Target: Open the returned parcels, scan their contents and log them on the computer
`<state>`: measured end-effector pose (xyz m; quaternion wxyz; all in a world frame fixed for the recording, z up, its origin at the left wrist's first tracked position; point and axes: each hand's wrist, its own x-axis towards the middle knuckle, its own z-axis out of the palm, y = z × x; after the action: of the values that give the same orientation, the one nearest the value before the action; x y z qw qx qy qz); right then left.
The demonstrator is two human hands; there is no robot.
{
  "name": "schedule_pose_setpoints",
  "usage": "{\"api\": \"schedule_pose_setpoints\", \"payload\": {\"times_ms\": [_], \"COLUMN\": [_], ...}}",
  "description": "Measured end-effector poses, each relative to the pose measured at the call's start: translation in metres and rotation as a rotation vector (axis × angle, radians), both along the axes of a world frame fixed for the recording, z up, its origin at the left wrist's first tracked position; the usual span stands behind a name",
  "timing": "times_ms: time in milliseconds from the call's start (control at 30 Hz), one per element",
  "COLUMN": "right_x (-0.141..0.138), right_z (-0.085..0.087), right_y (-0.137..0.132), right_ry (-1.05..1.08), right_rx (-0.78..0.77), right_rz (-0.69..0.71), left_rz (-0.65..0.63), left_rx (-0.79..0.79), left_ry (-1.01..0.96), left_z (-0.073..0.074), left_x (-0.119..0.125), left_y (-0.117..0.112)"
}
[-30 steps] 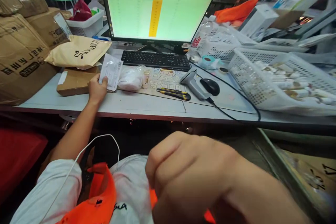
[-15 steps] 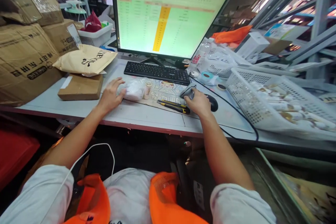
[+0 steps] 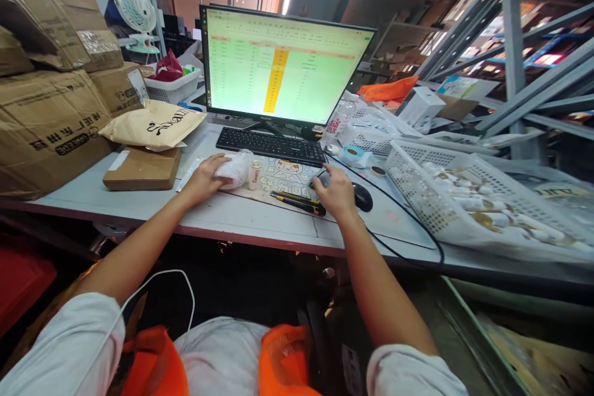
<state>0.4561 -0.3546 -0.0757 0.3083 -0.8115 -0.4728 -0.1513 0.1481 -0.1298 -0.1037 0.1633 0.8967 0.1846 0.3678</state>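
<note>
A white bundle in clear plastic wrap (image 3: 237, 168) lies left of the middle of the desk. My left hand (image 3: 206, 180) curls round its left side, thumb in front and fingers behind. Close to the bundle's right stands a small cream-coloured tube with printing (image 3: 255, 174). My right hand (image 3: 338, 190) closes over a small grey object (image 3: 318, 179), mostly hidden under the fingers, so its kind does not show. To the right of that hand rests a black mouse (image 3: 362, 197). Yellow-and-black utility knives (image 3: 299, 202) lie between my hands on a printed mat (image 3: 278, 182).
Behind the hands are a black keyboard (image 3: 269, 143) and a monitor (image 3: 297, 68) showing a spreadsheet. A flat carton (image 3: 142, 170), a beige mailer bag (image 3: 153, 125) and stacked boxes (image 3: 51, 130) occupy the left. On the right, a white basket (image 3: 413, 185) holds several small items; a black cable (image 3: 417, 216) runs beside it.
The view has tilted upward, so the desk sits lower in the picture. My left fingers have closed further round the wrapped bundle. My right hand stays on the grey object.
</note>
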Motion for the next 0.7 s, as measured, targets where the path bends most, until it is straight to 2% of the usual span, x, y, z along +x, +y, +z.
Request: {"api": "schedule_pose_setpoints", "payload": {"times_ms": [100, 233, 300, 400, 467, 533, 700], "right_x": [-0.037, -0.087, -0.105, -0.121, -0.126, -0.127, -0.123], "right_z": [0.013, 0.026, 0.028, 0.028, 0.027, 0.025, 0.019], "right_y": [0.019, 0.056, 0.074, 0.093, 0.1, 0.101, 0.088], "right_ry": [-0.014, -0.001, -0.019, -0.08, -0.134, -0.181, -0.213], "right_rx": [0.179, 0.155, 0.069, -0.087, -0.165, -0.198, -0.128], "right_rz": [0.349, 0.669, 0.751, 0.741, 0.693, 0.67, 0.679], "left_rz": [0.053, 0.071, 0.056, -0.044, -0.117, -0.131, 0.046], "left_rx": [0.058, 0.285, 0.346, 0.37, 0.324, 0.196, -0.278], "left_ry": [-0.152, -0.095, -0.016, 0.074, 0.072, 0.014, -0.087], "left_z": [0.001, 0.006, 0.009, 0.011, 0.011, 0.01, -0.003], "left_x": [0.0, -0.002, -0.007, -0.018, -0.027, -0.035, -0.041], "left_y": [-0.003, -0.016, -0.024, -0.032, -0.031, -0.026, 0.001]}}
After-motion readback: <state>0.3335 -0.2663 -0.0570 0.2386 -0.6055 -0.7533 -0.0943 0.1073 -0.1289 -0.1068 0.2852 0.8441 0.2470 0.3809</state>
